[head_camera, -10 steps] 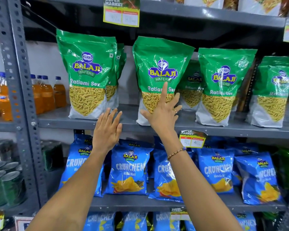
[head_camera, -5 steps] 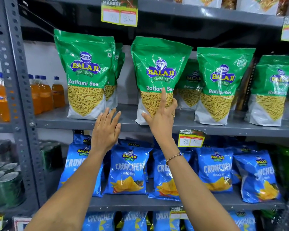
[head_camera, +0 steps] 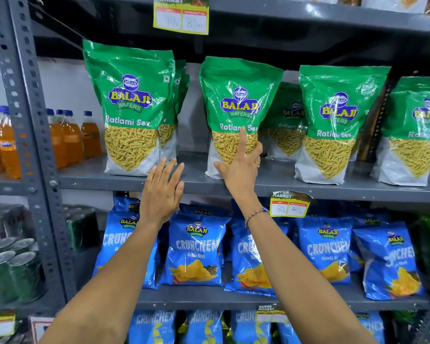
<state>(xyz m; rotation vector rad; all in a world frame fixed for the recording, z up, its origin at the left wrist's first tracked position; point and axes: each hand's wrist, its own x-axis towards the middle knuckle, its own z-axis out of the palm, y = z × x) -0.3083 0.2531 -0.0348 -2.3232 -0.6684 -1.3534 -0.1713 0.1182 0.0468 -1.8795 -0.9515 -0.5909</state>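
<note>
A green Balaji Ratlami Sev bag (head_camera: 238,95) stands upright in the middle of the grey metal shelf (head_camera: 308,188). My right hand (head_camera: 241,167) grips its lower part: the thumb lies at the bag's bottom left, the index finger points straight up its front, and the other fingers curl round its right edge. My left hand (head_camera: 162,192) hovers with straight, spread fingers at the shelf's front edge, between that bag and the left green bag (head_camera: 129,100). It holds nothing.
More green bags (head_camera: 338,115) stand to the right and behind. Blue Crunchex bags (head_camera: 196,249) fill the shelves below. Orange drink bottles (head_camera: 67,137) and tins (head_camera: 13,269) sit left of the upright post (head_camera: 27,120). Price tags (head_camera: 289,207) hang on the shelf edges.
My right hand slid down the middle bag's front and its fingers closed round the lower part. The left hand stayed near the shelf edge.
</note>
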